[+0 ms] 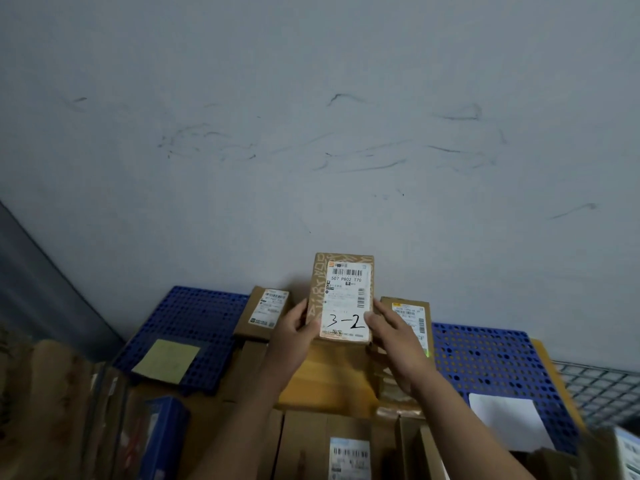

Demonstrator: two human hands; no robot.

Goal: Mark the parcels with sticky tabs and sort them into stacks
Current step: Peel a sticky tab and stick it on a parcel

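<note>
Holds the 3-2 parcel (346,299) above the yellow carton (325,375), clasped at its near end by left grip (294,327) and right grip (391,336), fingers curled round both edges. Runs lengthwise away from both, equally near either.

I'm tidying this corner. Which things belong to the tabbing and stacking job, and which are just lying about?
Job: parcel marked 3-2, held by left hand and right hand; left parcel; right parcel; yellow sticky note.
Lying about: white sheet; wire rack.
</note>
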